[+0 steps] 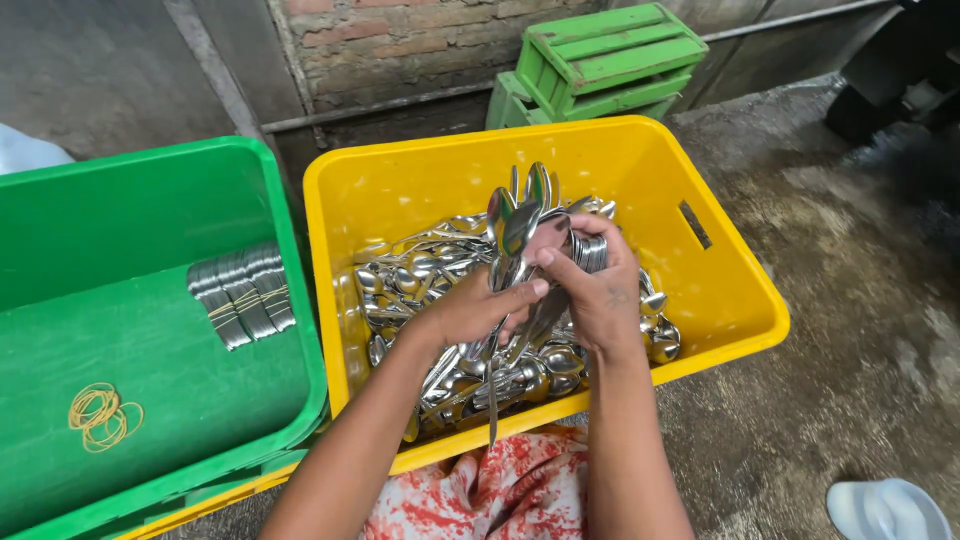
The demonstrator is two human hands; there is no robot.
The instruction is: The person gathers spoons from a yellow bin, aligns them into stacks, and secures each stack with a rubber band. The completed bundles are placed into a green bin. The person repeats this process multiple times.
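The green crate (150,380) fills your left side, its floor mostly bare. Next to it, touching along the rim, sits the yellow crate (440,185), directly under your hands and heaped with loose steel spoons (440,270). Beyond both, against the brick wall (400,40), stands a green slatted box (600,60), well apart from your hands. The concrete floor (860,330) runs off to your right, with a pale object at the lower right corner that is too cut off to tell.

Inside the green crate, near its back wall, lies a tied bundle (242,293) of spoons, laid flat in a row. Toward the front left corner of that crate lies a small tangle of yellow rubber bands (102,415).

Your red-and-white cloth (510,490) shows below the yellow crate's near rim.

Your right hand (600,290) is over the middle of the yellow crate, fingers curled tight around a gathered bunch (520,230) of spoons, bowls pointing up and away from you, handles hanging down past your palm. Your left hand (470,310) meets it from the left, thumb and fingers pressed against the same bunch just below the bowls. Both hands touch each other and the bunch, held above the loose heap.
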